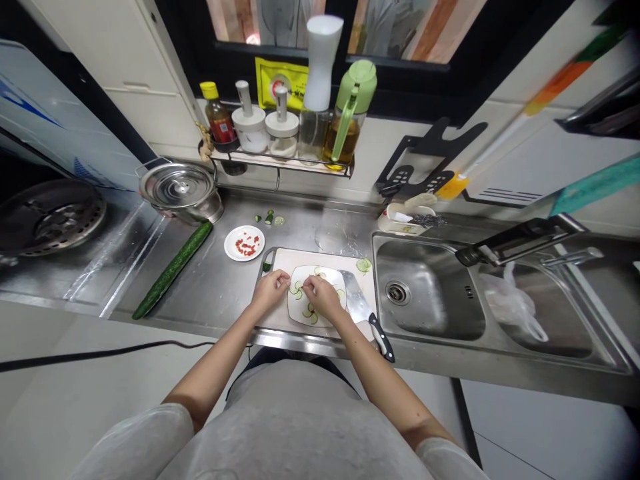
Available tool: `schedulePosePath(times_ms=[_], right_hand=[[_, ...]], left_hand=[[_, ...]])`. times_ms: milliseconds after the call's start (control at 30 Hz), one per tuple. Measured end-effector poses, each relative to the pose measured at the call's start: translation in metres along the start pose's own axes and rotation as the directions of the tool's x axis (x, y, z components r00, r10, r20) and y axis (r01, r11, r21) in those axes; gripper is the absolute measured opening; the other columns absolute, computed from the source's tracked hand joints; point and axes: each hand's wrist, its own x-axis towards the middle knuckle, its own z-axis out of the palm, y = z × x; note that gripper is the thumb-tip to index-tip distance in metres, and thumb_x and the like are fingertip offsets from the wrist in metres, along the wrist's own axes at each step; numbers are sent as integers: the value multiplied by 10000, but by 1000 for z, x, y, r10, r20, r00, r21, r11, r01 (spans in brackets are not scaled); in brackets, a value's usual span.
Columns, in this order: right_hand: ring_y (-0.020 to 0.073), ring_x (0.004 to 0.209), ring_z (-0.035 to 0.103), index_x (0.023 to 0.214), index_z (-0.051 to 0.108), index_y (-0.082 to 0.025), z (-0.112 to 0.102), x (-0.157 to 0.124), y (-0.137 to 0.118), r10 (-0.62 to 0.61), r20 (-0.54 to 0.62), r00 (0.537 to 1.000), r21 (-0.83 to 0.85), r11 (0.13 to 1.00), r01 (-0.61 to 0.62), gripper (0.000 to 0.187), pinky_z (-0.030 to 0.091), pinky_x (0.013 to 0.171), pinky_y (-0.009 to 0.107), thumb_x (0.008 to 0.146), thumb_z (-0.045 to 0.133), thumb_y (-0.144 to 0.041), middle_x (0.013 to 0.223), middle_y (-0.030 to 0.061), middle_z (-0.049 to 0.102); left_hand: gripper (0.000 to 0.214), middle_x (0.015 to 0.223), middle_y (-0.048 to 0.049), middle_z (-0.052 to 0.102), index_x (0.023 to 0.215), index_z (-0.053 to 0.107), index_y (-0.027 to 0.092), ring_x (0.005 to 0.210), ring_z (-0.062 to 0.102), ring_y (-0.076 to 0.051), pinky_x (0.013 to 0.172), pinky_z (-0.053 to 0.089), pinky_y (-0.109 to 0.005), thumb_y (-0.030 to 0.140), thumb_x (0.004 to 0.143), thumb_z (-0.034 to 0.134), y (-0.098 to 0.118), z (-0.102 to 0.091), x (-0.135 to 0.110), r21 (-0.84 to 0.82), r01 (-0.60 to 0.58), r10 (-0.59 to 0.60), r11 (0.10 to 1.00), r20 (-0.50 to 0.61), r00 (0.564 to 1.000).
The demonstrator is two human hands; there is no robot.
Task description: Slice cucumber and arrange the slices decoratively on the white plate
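Note:
A white squarish plate [327, 321] lies on the pale cutting board [273, 319], with several thin green-edged cucumber slices [311, 315] set out in curved clusters on it. My left hand [270, 290] is at the plate's left edge, thumb and fingers pinched together. Over the middle of the plate is my right hand [324, 297], its fingertips also closed in a pinch. Whatever is between the fingers of either hand is too small to make out. A kitchen knife [356, 293] lies flat right of the plate, its black handle past the board's front edge.
Left of the board are a small white dish [229, 245] with red bits, a whole cucumber [173, 270] and a lidded steel pot [183, 190]. Cucumber pieces [364, 265] lie at the board's back right. A steel sink [430, 293] is on the right; a seasoning rack [290, 160] hangs behind.

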Motion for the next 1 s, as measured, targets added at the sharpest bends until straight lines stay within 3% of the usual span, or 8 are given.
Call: schedulePosePath(times_ms=[133, 333, 1000], right_hand=[[143, 775, 530, 870, 594, -194, 16, 6, 3, 59, 50, 997, -53, 997, -56, 117, 326, 646, 236, 901, 481, -200, 851, 18, 630], [152, 817, 534, 904, 598, -187, 26, 12, 2, 101, 109, 989, -154, 985, -84, 155, 306, 642, 242, 924, 447, -210, 909, 39, 640], [161, 799, 543, 883, 587, -182, 30, 12, 3, 93, 130, 987, -269, 962, -55, 164, 304, 636, 258, 933, 437, -227, 903, 53, 642]], left_hand=[[138, 857, -16, 684, 909, 664, 223, 884, 595, -180, 823, 403, -304, 287, 811, 590, 4, 12, -8, 146, -19, 17, 989, 15, 1000], [136, 902, -21, 678, 923, 657, 240, 931, 586, -197, 832, 371, -326, 302, 842, 567, 11, 22, -8, 254, 1, -13, 967, 44, 999], [135, 923, -50, 656, 937, 647, 230, 967, 556, -226, 853, 325, -352, 257, 842, 556, 11, 33, 0, 310, 21, -44, 950, 68, 997]])
